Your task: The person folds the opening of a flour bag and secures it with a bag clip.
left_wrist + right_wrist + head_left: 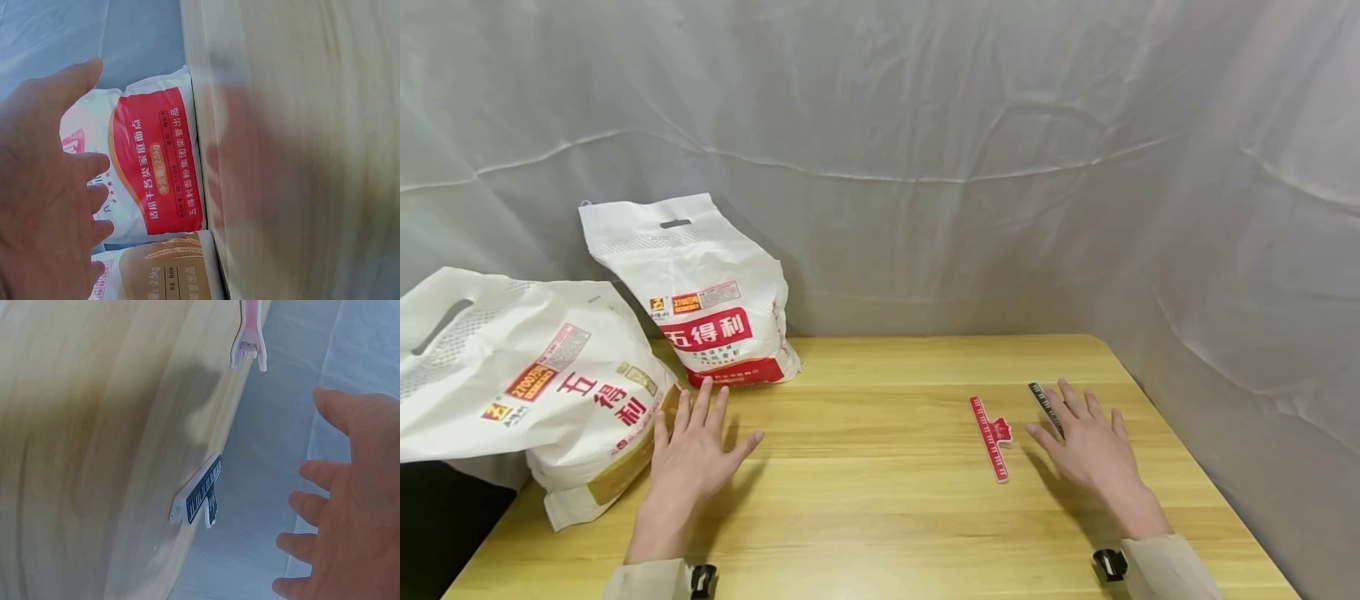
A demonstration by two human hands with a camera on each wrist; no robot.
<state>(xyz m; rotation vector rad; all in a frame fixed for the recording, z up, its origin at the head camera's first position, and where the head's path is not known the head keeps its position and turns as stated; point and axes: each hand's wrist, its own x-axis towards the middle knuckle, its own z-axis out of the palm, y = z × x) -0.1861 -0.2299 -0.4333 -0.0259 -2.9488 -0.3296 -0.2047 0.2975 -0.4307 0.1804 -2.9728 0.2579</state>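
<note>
My left hand (694,454) is spread above the table, fingers pointing away from me and holding nothing. Beside it leans a white flour bag with a tan base (591,396), and past its fingertips stands a white flour bag with a red label (722,329). On the right, my right hand (1092,446) hovers with fingers apart and grips nothing. A black clip printed with piano keys (203,494) lies under that hand, partly hidden by it in the head view. Left of the hand lies a matching red clip (991,440).
The wooden table (865,500) has a right edge close to a grey cloth (1262,333), which also hangs behind the table as a backdrop. Both flour bags have handle cutouts at the top. A dark area (445,517) lies past the table's left edge.
</note>
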